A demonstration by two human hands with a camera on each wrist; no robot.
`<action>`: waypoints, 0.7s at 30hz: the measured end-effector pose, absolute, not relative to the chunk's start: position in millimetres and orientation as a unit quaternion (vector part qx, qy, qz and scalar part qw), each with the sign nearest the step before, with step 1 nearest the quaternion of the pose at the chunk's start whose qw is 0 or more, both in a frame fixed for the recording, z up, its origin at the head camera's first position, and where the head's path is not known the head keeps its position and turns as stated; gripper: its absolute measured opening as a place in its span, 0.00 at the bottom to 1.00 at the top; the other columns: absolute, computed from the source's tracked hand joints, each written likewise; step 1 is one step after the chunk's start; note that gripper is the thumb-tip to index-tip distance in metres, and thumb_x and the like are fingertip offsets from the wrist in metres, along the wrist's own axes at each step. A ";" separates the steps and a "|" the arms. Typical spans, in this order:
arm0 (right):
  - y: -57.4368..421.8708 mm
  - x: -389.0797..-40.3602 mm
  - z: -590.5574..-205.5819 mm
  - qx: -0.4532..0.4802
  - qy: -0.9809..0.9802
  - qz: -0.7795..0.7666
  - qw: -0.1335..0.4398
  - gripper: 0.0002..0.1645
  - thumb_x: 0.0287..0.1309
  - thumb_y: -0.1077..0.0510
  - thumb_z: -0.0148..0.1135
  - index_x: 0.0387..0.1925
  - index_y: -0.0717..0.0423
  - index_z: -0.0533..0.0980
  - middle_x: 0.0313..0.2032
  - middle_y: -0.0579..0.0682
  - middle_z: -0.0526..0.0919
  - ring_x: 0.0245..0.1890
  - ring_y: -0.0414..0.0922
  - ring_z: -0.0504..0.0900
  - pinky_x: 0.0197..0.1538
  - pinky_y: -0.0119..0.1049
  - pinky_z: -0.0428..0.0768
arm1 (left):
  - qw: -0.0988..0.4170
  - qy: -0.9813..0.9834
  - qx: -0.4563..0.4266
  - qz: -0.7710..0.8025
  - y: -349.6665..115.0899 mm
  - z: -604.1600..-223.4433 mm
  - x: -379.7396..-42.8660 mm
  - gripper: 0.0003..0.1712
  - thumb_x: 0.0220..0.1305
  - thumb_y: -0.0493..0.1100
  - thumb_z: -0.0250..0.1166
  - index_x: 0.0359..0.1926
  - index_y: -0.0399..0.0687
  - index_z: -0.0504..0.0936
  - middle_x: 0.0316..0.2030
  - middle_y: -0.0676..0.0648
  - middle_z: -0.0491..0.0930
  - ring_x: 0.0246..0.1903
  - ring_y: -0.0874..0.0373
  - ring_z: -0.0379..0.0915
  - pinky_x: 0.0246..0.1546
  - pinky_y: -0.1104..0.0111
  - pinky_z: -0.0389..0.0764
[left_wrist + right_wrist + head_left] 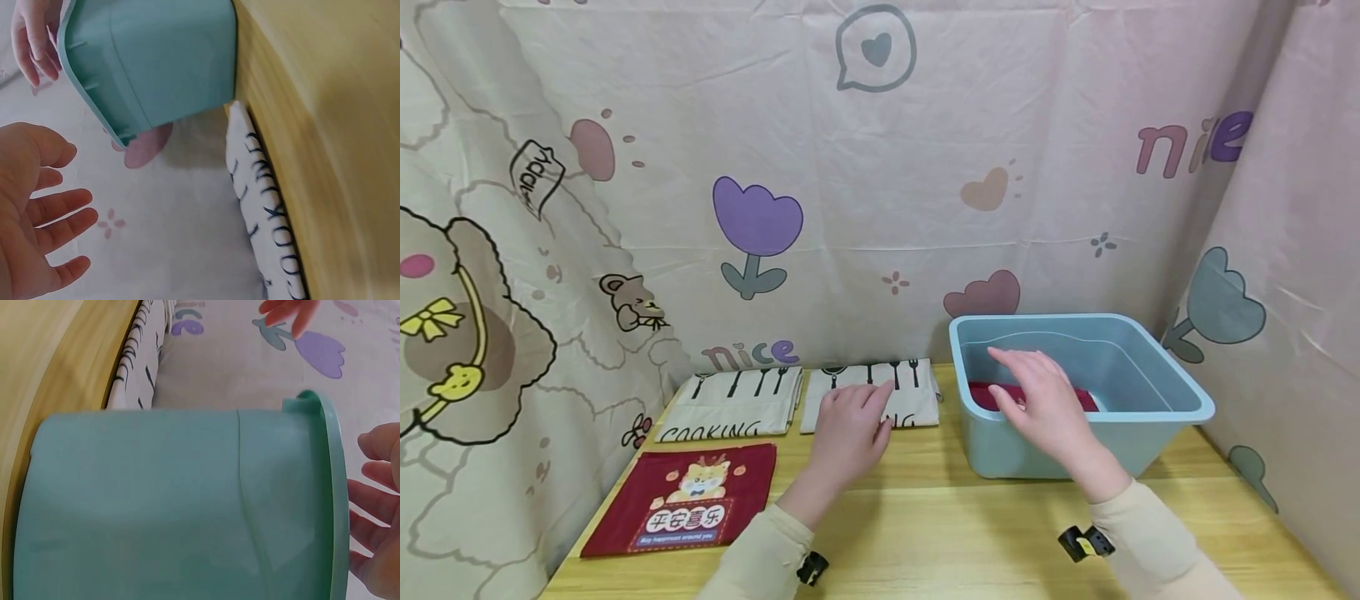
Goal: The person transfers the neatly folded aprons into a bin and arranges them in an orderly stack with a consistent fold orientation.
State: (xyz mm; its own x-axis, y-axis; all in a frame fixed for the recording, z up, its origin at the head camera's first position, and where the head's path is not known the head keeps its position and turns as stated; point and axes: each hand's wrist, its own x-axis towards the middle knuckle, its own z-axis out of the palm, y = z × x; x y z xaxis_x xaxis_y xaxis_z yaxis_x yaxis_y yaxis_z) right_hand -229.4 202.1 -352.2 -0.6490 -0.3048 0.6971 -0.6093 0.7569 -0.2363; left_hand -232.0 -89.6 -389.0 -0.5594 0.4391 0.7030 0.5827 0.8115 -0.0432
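Note:
My left hand (848, 433) hovers over the front of a white folded cloth (917, 396) printed with utensils and lettering, its fingers spread and holding nothing. My right hand (1047, 408) is raised over the near rim of a light-blue plastic bin (1150, 433), fingers relaxed and nothing in them. Inside the bin lies a dark red cloth (1084, 400), partly hidden behind that hand and the rim. The right wrist view has the fingers (372, 500) just past the bin's rim.
Left of the middle cloth lies another white folded cloth (730, 408) marked COOKING. A red folded cloth (617, 517) with a cartoon animal sits in front of it. All rest on a wooden table (925, 533), with a printed curtain (880, 183) behind and at both sides.

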 end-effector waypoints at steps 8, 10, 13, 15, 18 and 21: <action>179.5 -229.8 -352.4 0.282 -0.874 0.235 0.320 0.31 0.54 0.61 0.72 0.61 0.61 0.75 0.55 0.58 0.81 0.59 0.58 0.74 0.63 0.61 0.66 | 0.348 -0.895 -0.260 -0.100 -111.2 -401.7 -233.8 0.30 0.56 0.43 0.73 0.60 0.43 0.79 0.45 0.44 0.82 0.46 0.45 0.78 0.48 0.48 0.73; 173.4 -230.0 -352.4 0.290 -0.871 0.234 0.321 0.31 0.54 0.60 0.72 0.60 0.61 0.75 0.55 0.58 0.81 0.60 0.58 0.73 0.64 0.60 0.65 | 0.343 -0.900 -0.251 -0.095 -116.9 -404.6 -234.2 0.29 0.56 0.43 0.72 0.60 0.43 0.79 0.45 0.44 0.82 0.46 0.45 0.78 0.48 0.48 0.73; 164.3 -230.1 -352.5 0.303 -0.865 0.236 0.322 0.31 0.55 0.60 0.72 0.61 0.60 0.75 0.55 0.57 0.81 0.60 0.57 0.73 0.64 0.60 0.66 | 0.332 -0.908 -0.238 -0.096 -125.7 -409.1 -234.3 0.29 0.57 0.43 0.72 0.60 0.42 0.79 0.45 0.43 0.82 0.47 0.44 0.77 0.49 0.47 0.73; 158.6 -230.3 -353.4 0.316 -0.859 0.237 0.325 0.31 0.55 0.60 0.71 0.61 0.60 0.75 0.56 0.57 0.80 0.60 0.57 0.73 0.64 0.59 0.66 | 0.324 -0.913 -0.229 -0.098 -132.6 -412.6 -234.3 0.29 0.58 0.43 0.71 0.60 0.42 0.78 0.47 0.42 0.82 0.48 0.43 0.77 0.51 0.45 0.73; 149.9 -229.1 -354.6 0.328 -0.853 0.240 0.327 0.30 0.56 0.60 0.70 0.61 0.60 0.74 0.57 0.56 0.80 0.60 0.57 0.73 0.64 0.57 0.66 | 0.312 -0.919 -0.216 -0.110 -143.1 -417.2 -233.3 0.29 0.57 0.43 0.72 0.61 0.42 0.78 0.48 0.42 0.82 0.49 0.43 0.77 0.52 0.44 0.71; 142.0 -227.0 -356.3 0.334 -0.850 0.246 0.324 0.30 0.57 0.60 0.70 0.62 0.60 0.74 0.57 0.56 0.80 0.61 0.57 0.73 0.65 0.56 0.66 | 0.299 -0.926 -0.200 -0.117 -154.0 -421.3 -232.1 0.31 0.57 0.42 0.72 0.62 0.42 0.77 0.49 0.41 0.82 0.50 0.42 0.76 0.53 0.44 0.70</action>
State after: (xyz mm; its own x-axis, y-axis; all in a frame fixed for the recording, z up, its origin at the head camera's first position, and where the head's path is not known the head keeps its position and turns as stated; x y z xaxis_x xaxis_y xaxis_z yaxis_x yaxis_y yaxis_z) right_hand -227.0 142.0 -356.3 -0.5663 -0.4082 0.7160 -0.7275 0.6559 -0.2015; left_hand -232.1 -154.0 -421.3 -0.7412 0.2997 0.6007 0.4395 0.8930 0.0967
